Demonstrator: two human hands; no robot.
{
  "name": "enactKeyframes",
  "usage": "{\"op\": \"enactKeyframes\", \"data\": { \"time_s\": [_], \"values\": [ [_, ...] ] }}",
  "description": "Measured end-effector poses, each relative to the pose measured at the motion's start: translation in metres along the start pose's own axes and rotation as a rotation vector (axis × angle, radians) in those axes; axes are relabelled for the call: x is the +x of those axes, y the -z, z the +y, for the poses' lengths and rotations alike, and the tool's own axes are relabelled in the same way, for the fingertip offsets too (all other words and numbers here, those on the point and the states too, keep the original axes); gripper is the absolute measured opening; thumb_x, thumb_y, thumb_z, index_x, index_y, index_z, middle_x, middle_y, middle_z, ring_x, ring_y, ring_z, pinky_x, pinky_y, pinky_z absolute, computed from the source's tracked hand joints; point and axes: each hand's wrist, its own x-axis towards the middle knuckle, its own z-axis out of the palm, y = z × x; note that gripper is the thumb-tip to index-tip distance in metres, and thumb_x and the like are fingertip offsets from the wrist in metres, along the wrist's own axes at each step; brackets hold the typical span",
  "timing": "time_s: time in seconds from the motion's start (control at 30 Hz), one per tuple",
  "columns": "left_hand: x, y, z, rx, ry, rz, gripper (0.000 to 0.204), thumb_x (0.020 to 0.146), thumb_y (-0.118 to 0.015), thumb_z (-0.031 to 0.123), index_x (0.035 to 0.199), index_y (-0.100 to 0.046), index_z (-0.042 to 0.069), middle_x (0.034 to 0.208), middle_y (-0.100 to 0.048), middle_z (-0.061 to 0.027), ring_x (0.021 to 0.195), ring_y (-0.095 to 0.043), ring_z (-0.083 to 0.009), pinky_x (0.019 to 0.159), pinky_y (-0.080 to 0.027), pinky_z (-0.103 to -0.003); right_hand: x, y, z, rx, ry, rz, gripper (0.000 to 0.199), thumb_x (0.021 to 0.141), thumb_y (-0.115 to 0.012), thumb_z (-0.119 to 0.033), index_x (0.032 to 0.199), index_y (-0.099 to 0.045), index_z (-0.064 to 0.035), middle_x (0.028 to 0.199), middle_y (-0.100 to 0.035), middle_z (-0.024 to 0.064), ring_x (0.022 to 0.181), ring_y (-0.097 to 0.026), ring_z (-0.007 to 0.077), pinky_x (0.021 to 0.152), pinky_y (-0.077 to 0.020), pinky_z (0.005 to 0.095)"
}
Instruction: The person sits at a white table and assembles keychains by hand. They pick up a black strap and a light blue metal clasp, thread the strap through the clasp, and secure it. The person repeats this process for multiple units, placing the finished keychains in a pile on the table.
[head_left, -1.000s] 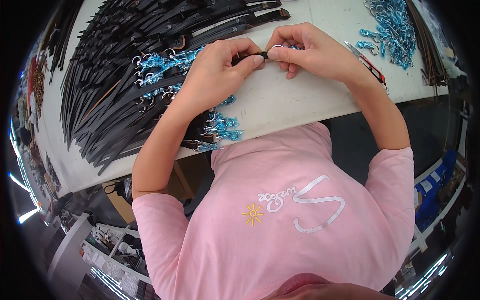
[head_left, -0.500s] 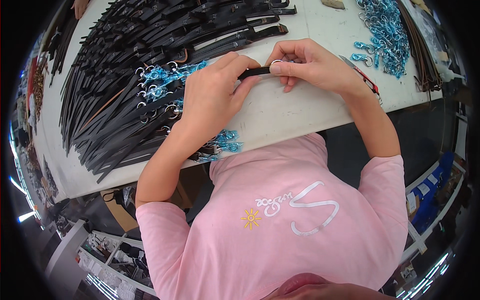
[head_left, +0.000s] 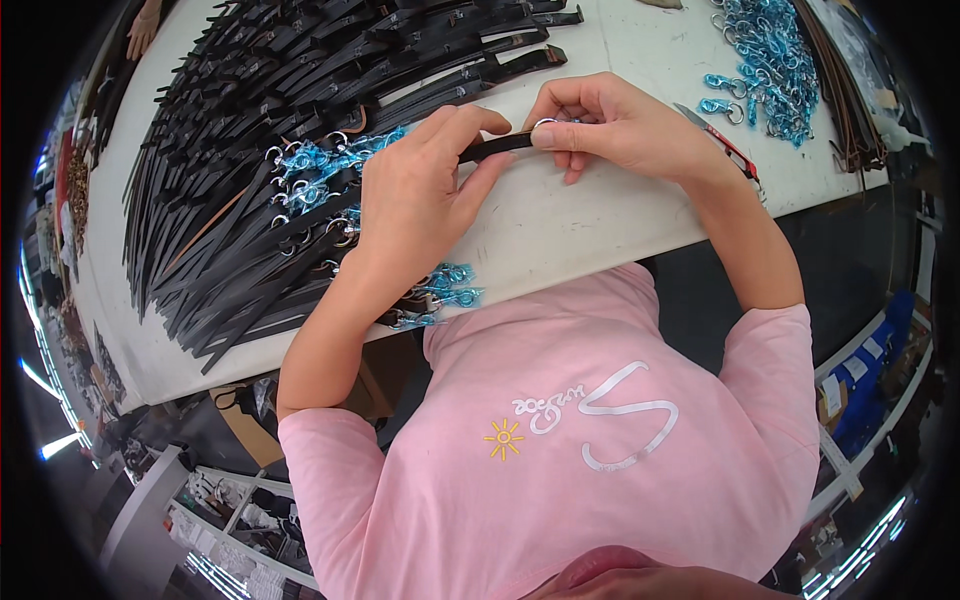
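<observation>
A narrow black strap point(head_left: 497, 147) stretches between my two hands above the near part of the table. Its right end is pinched between thumb and fingers of my right hand point(head_left: 610, 125), where a bit of a metal ring point(head_left: 544, 123) shows. My left hand point(head_left: 415, 180) is curled round the strap's other side, thumb below and index finger above with a small gap; its remaining fingers are hidden. Beside and under my left wrist lie metal rings and clasps in blue plastic wrap point(head_left: 310, 185), on black straps.
Many black straps point(head_left: 250, 130) cover the table's left side. More blue-wrapped clasps point(head_left: 770, 70) are heaped at the back right, beside brown straps point(head_left: 845, 110). A red-handled cutter point(head_left: 735, 155) lies by my right wrist. Another person's hand point(head_left: 143, 30) shows far left.
My left thumb and index finger have parted slightly, showing more of the strap. The right hand keeps its pinch. At the far left, the other person's hand has come further into view.
</observation>
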Motion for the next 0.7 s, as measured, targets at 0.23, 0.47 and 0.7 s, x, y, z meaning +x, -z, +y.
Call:
{"op": "enactKeyframes", "data": {
  "time_s": [0.23,0.47,0.7],
  "values": [
    [-0.001,0.001,-0.001,0.074,-0.175,0.016,0.023,0.081,-0.076,0.006,0.104,-0.07,0.007,0.084,-0.063,-0.0032,0.061,-0.057,-0.0135,0.05,-0.042,-0.026,-0.002,-0.002,-0.004,0.009,0.011,-0.016,0.024,0.098,-0.064,-0.025,0.101,-0.065,-0.0011,0.08,-0.063,0.0012,0.074,-0.062,0.0071,0.071,-0.0527,0.0214],
    [0.005,0.013,0.009,-0.126,-0.032,0.033,0.02,0.081,-0.078,0.004,0.098,-0.067,0.004,0.082,-0.061,-0.0046,0.057,-0.053,-0.0129,0.051,-0.044,-0.025,0.0,-0.006,-0.018,0.194,-0.036,-0.015,0.027,0.096,-0.066,-0.034,0.096,-0.065,-0.0068,0.08,-0.066,0.0012,0.075,-0.063,0.0075,0.069,-0.0485,0.0217],
    [0.005,0.012,0.006,-0.257,0.031,0.01,0.017,0.078,-0.079,0.001,0.091,-0.067,0.001,0.08,-0.065,-0.0052,0.063,-0.059,-0.0126,0.057,-0.048,-0.026,0.013,-0.003,-0.017,0.258,-0.14,-0.124,0.019,0.091,-0.067,-0.028,0.082,-0.06,-0.0129,0.073,-0.057,-0.0026,0.069,-0.055,0.0073,0.068,-0.0485,0.0231]
  ]
}}
